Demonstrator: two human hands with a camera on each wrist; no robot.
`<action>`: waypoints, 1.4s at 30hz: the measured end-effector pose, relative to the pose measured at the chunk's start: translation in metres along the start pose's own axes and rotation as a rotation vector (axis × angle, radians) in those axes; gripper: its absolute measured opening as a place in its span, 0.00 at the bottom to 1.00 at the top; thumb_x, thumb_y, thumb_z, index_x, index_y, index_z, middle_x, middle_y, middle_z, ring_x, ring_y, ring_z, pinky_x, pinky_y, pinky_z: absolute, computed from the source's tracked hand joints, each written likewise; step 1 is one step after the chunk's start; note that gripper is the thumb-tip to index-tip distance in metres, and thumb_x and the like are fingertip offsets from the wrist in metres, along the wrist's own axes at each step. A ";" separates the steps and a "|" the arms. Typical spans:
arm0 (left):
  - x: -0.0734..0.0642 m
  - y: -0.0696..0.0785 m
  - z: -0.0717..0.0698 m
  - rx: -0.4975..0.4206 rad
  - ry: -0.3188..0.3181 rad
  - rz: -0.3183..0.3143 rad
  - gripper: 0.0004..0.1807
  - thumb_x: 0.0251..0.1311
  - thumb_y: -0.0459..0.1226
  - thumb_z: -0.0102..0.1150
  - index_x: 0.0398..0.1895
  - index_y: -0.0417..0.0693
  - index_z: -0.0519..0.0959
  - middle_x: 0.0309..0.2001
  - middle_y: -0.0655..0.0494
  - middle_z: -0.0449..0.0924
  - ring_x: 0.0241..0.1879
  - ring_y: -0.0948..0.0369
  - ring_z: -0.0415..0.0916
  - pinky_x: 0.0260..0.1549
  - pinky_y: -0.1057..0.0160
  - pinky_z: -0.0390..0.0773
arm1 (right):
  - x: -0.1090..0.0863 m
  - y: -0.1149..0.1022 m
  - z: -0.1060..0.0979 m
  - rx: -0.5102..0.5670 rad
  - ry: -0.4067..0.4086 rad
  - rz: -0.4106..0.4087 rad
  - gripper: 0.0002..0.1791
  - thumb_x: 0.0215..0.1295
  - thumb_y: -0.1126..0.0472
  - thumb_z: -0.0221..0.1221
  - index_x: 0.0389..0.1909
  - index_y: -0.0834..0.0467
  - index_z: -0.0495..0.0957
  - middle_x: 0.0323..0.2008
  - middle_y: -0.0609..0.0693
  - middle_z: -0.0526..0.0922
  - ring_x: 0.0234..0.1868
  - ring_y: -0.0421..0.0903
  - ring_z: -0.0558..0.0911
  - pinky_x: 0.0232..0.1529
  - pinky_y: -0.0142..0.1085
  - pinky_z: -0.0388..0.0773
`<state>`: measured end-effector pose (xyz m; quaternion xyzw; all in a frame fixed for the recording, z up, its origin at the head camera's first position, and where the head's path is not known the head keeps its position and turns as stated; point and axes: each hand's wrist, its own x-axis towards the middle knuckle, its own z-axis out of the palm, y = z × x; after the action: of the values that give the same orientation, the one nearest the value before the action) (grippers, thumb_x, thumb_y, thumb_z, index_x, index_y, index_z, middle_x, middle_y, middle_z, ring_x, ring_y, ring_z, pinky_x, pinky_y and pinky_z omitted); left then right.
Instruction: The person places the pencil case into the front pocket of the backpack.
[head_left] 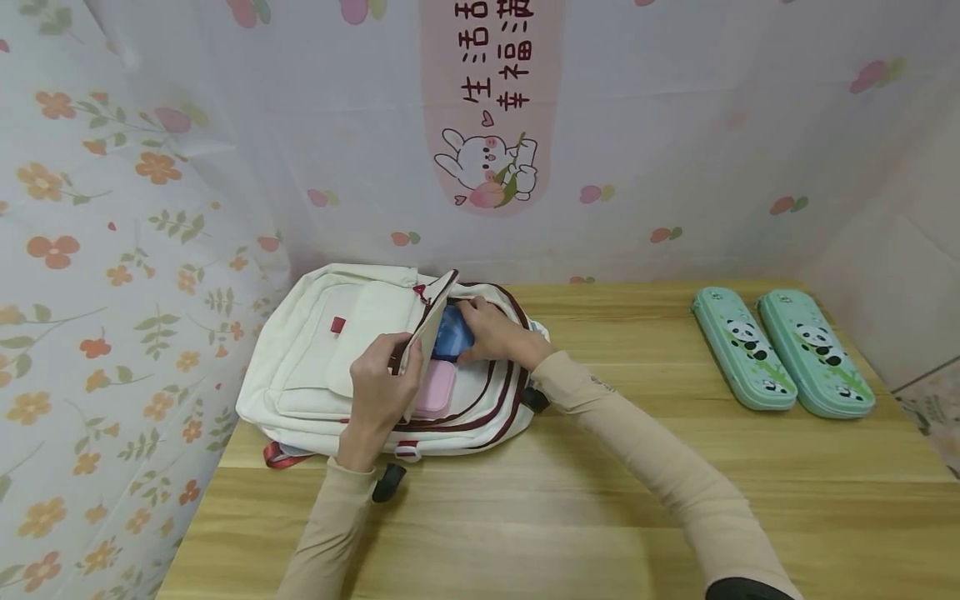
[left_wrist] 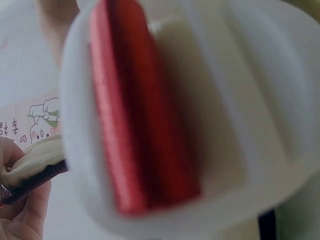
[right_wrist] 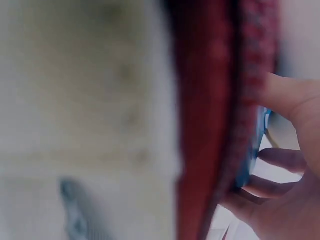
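A cream-white backpack (head_left: pixel 300 367) with dark red zipper trim lies on the wooden table. My left hand (head_left: pixel 378 383) pinches the zippered edge of its front panel and holds it raised; in the left wrist view those fingers (left_wrist: pixel 35 210) grip the cream fabric beside the zipper. Inside the opened compartment my right hand (head_left: pixel 495 333) grips a blue patterned item (head_left: pixel 452 333), its kind unclear. The right wrist view shows its blue edge (right_wrist: pixel 245 167) between thumb and fingers, partly hidden by red trim. A pink rounded case (head_left: pixel 435 389) lies in the same compartment, nearer me.
Two mint-green pencil cases with pandas, a left one (head_left: pixel 742 350) and a right one (head_left: pixel 816 354), lie side by side at the table's right. Behind the table (head_left: pixel 600 500) hangs a printed cloth (head_left: pixel 637 125). A red strap (left_wrist: pixel 145 125) fills much of the left wrist view.
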<state>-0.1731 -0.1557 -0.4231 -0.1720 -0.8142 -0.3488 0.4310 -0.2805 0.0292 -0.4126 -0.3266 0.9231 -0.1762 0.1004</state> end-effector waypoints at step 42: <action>-0.003 0.003 0.003 -0.027 -0.003 -0.021 0.07 0.58 0.30 0.63 0.35 0.31 0.83 0.24 0.44 0.80 0.21 0.55 0.74 0.22 0.64 0.70 | -0.132 0.078 -0.020 0.147 0.159 0.124 0.45 0.68 0.45 0.63 0.74 0.68 0.58 0.71 0.70 0.62 0.70 0.68 0.68 0.68 0.60 0.68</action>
<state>-0.1712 -0.1518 -0.4257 -0.1698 -0.8119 -0.3641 0.4236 -0.2297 0.1752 -0.4158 -0.2454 0.9312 -0.2624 0.0613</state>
